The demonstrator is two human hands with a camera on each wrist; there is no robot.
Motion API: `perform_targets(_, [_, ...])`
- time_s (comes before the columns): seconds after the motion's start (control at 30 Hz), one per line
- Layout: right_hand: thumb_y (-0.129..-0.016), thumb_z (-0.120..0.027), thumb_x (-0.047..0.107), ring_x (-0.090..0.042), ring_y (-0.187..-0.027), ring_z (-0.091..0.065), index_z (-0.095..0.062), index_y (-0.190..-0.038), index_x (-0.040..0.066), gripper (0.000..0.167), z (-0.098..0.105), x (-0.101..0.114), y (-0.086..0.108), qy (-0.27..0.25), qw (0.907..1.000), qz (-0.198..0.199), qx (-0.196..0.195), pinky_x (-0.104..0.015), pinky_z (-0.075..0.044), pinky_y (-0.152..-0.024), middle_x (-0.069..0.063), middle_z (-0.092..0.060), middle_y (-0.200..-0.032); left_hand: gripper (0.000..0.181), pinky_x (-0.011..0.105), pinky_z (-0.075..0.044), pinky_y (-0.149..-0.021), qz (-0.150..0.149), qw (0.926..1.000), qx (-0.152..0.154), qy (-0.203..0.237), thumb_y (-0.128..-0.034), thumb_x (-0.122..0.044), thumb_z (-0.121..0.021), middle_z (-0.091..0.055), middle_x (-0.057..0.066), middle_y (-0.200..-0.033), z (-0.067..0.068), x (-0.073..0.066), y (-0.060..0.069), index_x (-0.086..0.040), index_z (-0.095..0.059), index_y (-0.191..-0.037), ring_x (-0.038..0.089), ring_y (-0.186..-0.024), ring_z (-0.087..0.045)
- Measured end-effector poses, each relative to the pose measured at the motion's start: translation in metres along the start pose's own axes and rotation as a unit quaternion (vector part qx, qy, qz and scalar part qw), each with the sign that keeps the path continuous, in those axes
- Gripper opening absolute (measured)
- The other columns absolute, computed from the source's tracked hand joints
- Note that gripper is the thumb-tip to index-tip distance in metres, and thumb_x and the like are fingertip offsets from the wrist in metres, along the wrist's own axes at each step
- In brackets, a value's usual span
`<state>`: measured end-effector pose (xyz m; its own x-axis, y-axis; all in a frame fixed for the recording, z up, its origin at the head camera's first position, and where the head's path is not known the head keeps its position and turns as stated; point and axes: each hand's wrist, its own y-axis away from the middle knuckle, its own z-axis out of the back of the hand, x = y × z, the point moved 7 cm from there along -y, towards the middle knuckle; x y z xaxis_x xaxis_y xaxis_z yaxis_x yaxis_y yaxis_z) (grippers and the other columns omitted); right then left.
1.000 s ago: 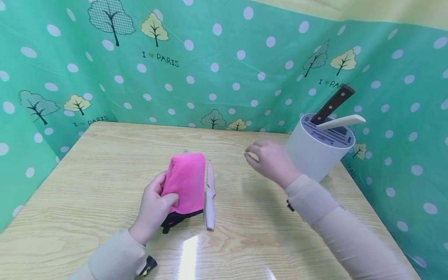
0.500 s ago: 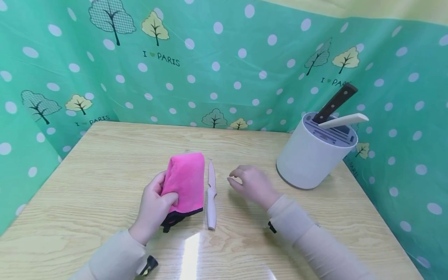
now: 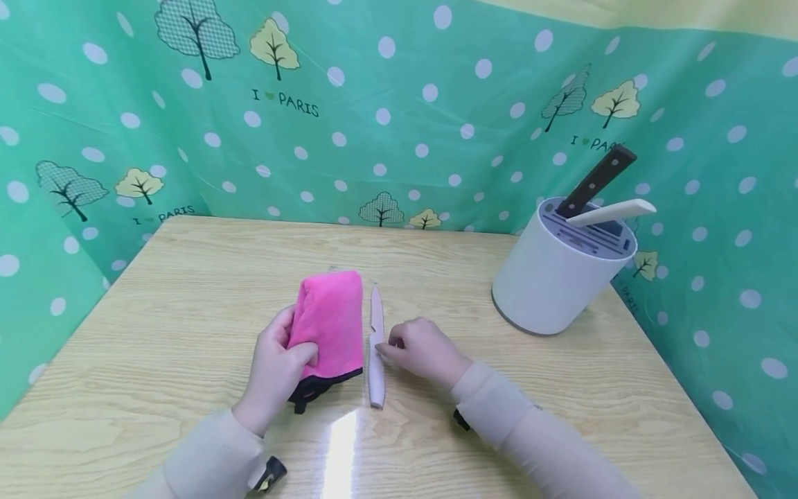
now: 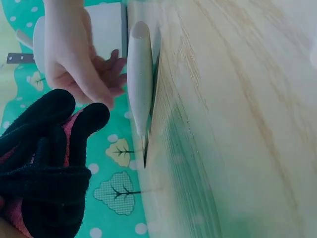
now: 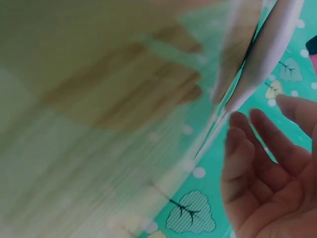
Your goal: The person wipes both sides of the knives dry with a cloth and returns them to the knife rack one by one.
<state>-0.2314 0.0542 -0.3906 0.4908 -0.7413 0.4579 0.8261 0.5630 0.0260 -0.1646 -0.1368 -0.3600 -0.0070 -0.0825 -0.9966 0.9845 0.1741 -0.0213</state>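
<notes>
My left hand (image 3: 272, 371) grips a folded pink cloth (image 3: 332, 326) with black edging, thumb on top. Close to its right, a knife (image 3: 376, 374) with a pale handle lies on the table, blade pointing away from me. My right hand (image 3: 429, 352) is low over the table beside the handle's upper end, fingers bent and thumb toward the knife. In the right wrist view a gap shows between thumb and fingers, which are close to the knife handle (image 5: 270, 49). The left wrist view also has the handle (image 4: 140, 74) flat on the table, not gripped.
A white oval knife block (image 3: 539, 284) stands at the back right of the wooden table (image 3: 218, 277). From its top stick out a dark riveted handle (image 3: 597, 181) and a white handle (image 3: 614, 213). A green dotted curtain (image 3: 349, 125) hangs behind and along the sides.
My right hand has moved left and toward me, from beside the knife block to the knife on the table. The left hand and cloth have hardly moved.
</notes>
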Motion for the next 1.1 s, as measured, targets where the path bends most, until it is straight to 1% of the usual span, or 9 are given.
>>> perform_targets(0.1, [-0.094,-0.066,0.035,-0.005,-0.054,-0.045,-0.07,-0.073,0.013,0.03,-0.007,0.0,-0.002,-0.016,0.9988,-0.034,0.032,-0.02,-0.04,-0.051,0.007,-0.053,-0.058,0.064,0.023,-0.05,-0.062,0.005,1.0,-0.001,0.004,-0.0699,0.019,-0.048,-0.061,0.003,-0.086,-0.002,0.002,0.0,0.003,-0.053,-0.132,0.012,-0.075,-0.055])
perform_targets(0.27, [-0.093,-0.065,0.041,-0.007,-0.053,-0.042,-0.066,-0.067,0.015,0.037,-0.015,0.001,-0.007,-0.009,0.9963,-0.065,0.055,-0.021,-0.036,-0.049,0.008,-0.047,-0.055,0.064,0.022,-0.05,-0.063,0.012,0.9999,-0.007,0.006,-0.0696,0.019,-0.048,-0.06,0.003,-0.084,-0.004,0.004,0.0,0.002,-0.054,-0.131,0.012,-0.075,-0.056])
perform_targets(0.43, [-0.093,-0.062,0.043,-0.009,-0.049,-0.036,-0.053,-0.055,0.017,0.047,-0.022,0.001,-0.012,-0.013,0.9915,-0.103,0.077,-0.023,-0.032,-0.048,0.008,-0.038,-0.051,0.065,0.022,-0.05,-0.063,0.014,0.9998,-0.008,0.011,-0.0696,0.02,-0.048,-0.062,0.006,-0.088,-0.005,0.005,0.0,0.004,-0.053,-0.133,0.011,-0.076,-0.055])
perform_targets(0.5, [-0.092,-0.062,0.044,-0.01,-0.049,-0.036,-0.048,-0.052,0.017,0.05,-0.025,0.0,-0.013,-0.011,0.9893,-0.118,0.086,-0.024,-0.033,-0.048,0.007,-0.037,-0.051,0.066,0.022,-0.05,-0.063,0.015,0.9998,-0.008,0.013,-0.0694,0.02,-0.048,-0.062,0.008,-0.089,-0.005,0.005,0.0,0.004,-0.053,-0.133,0.011,-0.076,-0.055])
perform_targets(0.6, [-0.091,-0.061,0.044,-0.012,-0.051,-0.039,-0.046,-0.053,0.016,0.049,-0.029,-0.002,-0.015,-0.011,0.985,-0.14,0.1,-0.026,-0.036,-0.05,0.003,-0.041,-0.055,0.066,0.023,-0.05,-0.063,0.022,0.9996,-0.007,0.015,-0.0694,0.02,-0.048,-0.061,0.007,-0.09,-0.006,0.006,0.001,0.003,-0.053,-0.133,0.011,-0.077,-0.056])
perform_targets(0.77, [-0.092,-0.061,0.038,-0.015,-0.058,-0.046,-0.051,-0.06,0.014,0.041,-0.032,-0.002,-0.018,-0.009,0.9804,-0.157,0.119,-0.028,-0.041,-0.056,-0.002,-0.05,-0.064,0.067,0.023,-0.05,-0.063,0.02,0.9996,0.0,0.021,-0.0697,0.02,-0.047,-0.062,0.009,-0.092,-0.008,0.004,0.002,0.004,-0.051,-0.134,0.012,-0.078,-0.056])
perform_targets(0.93, [-0.091,-0.062,0.037,-0.016,-0.059,-0.046,-0.052,-0.062,0.014,0.038,-0.033,-0.002,-0.019,-0.004,0.9785,-0.162,0.128,-0.028,-0.041,-0.057,-0.003,-0.052,-0.066,0.068,0.023,-0.05,-0.065,0.025,0.9996,0.001,0.015,-0.0692,0.02,-0.048,-0.062,0.012,-0.099,-0.009,0.006,0.003,0.003,-0.051,-0.135,0.012,-0.08,-0.055])
perform_targets(1.03, [-0.09,-0.062,0.038,-0.016,-0.059,-0.046,-0.051,-0.061,0.014,0.04,-0.032,-0.003,-0.019,-0.007,0.9781,-0.164,0.128,-0.028,-0.041,-0.056,-0.003,-0.051,-0.065,0.07,0.023,-0.05,-0.068,0.035,0.9993,0.003,0.013,-0.0698,0.018,-0.047,-0.062,0.012,-0.104,-0.009,0.009,0.002,0.001,-0.05,-0.137,0.011,-0.083,-0.056])
perform_targets(1.1, [-0.091,-0.061,0.039,-0.016,-0.059,-0.046,-0.051,-0.061,0.014,0.04,-0.032,-0.004,-0.018,-0.016,0.977,-0.168,0.13,-0.028,-0.041,-0.056,-0.002,-0.051,-0.065,0.068,0.022,-0.05,-0.072,0.042,0.999,0.008,0.014,-0.0724,0.016,-0.048,-0.062,0.012,-0.108,-0.01,0.011,0.001,0.0,-0.048,-0.138,0.011,-0.085,-0.057])
